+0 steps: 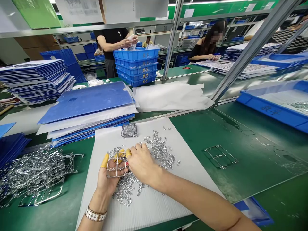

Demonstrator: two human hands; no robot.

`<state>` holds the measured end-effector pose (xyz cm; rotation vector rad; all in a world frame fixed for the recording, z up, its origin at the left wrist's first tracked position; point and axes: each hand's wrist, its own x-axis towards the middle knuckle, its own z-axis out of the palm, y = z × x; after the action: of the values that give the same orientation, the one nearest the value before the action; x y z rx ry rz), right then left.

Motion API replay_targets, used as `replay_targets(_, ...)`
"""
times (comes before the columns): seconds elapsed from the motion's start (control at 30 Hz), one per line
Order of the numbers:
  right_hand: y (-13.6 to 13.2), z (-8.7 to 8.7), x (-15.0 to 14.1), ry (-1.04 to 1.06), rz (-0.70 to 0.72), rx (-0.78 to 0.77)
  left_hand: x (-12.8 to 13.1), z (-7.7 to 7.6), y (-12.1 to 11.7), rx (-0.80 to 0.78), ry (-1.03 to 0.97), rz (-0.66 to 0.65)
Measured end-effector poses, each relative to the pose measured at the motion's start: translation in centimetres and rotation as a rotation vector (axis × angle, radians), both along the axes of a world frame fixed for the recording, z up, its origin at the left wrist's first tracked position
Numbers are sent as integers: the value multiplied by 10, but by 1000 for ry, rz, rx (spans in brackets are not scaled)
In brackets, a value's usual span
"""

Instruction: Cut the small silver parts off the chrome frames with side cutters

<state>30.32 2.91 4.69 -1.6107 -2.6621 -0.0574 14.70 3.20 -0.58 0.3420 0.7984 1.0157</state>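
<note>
My left hand (109, 179), its fingertips in yellow finger cots, is shut on a silver metal frame (117, 166) with parts still attached. My right hand (141, 163) meets that frame from the right and appears to grip a small red-handled tool (126, 163), mostly hidden by my fingers. Beneath both hands, loose silver metal parts (158, 152) lie scattered on a white corrugated plastic sheet (149, 205). A small rectangular metal frame (129, 130) rests at the sheet's far edge.
A tangled heap of metal frames (36, 173) lies left of the sheet, and a single frame (220, 156) lies on the green bench (240, 183) to the right. Blue folders (84, 102), white sheets (170, 96), and a blue tray (281, 102) lie beyond; a co-worker (112, 41) stands at stacked blue crates (136, 67).
</note>
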Motion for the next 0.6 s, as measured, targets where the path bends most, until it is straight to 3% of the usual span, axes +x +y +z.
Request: replay_targets(0.6,-20,-7,-1,26,45,48,-5,1,5,9,-52,-16)
